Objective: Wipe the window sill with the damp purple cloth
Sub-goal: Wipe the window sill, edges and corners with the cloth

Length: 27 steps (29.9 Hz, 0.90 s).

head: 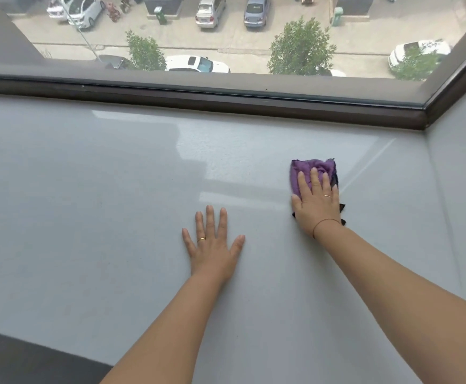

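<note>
The cloth (313,169) is lying bunched near the sill's (88,189) right end, its long axis pointing toward the window edge. The right hand (316,203) is pressing on it, grip open, fingers straight. The left hand (212,245) is resting flat mid-sill, grip open and empty.

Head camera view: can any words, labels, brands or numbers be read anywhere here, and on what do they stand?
No text can be read anywhere in this view.
On the purple cloth and the pale grey window sill: no writing shows.
On the parked cars outside: number plates too small and blurred to read.
On the green bin in the street: a pale patch, too blurred to read.
</note>
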Motion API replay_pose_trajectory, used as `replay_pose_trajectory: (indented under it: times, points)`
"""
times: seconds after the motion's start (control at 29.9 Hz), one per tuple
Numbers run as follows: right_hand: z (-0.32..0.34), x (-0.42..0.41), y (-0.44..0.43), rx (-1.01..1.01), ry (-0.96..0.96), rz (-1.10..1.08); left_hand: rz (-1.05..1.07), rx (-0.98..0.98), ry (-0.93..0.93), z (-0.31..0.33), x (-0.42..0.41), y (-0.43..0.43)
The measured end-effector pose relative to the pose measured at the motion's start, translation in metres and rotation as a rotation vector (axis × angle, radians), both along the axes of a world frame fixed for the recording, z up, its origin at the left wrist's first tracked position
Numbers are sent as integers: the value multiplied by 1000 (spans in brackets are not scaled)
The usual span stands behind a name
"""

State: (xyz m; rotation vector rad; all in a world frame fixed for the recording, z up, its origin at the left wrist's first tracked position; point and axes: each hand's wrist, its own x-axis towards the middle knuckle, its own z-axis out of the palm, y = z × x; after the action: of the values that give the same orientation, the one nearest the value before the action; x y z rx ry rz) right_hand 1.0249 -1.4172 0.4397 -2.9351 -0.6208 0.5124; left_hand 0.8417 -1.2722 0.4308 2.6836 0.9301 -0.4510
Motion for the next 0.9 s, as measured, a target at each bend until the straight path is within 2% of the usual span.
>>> replay_pose_trajectory:
  times: [0.07,0.13,0.23,0.37,0.47,0.53,0.67,0.73,0.8,0.9]
  points:
    - [1,-26,18,16,7,58,-5,-21,5,-1,2,0]
    - [-2,-55,30,55,10,233,-14,-53,18,1,5,2]
    - [-5,-64,15,80,26,363,-48,-64,20,6,1,2]
    - [-8,-55,-21,24,-30,85,-124,-28,-10,14,-27,-7]
    - [-6,-68,-13,16,-11,-130,-199,-41,-10,15,-63,-22]
    - [-3,-86,6,29,17,-136,-238,-34,4,12,-85,-29]
    - [-7,-133,13,59,-6,172,-262,-19,-24,8,-96,-27]
    - [-8,-135,-10,43,-21,221,-280,-35,-19,8,-94,-26]
    - [-7,-130,-39,20,-36,128,-304,-53,0,9,-95,-25]
    - [-1,-121,-77,-14,-31,-134,-323,-35,20,10,-103,-16]
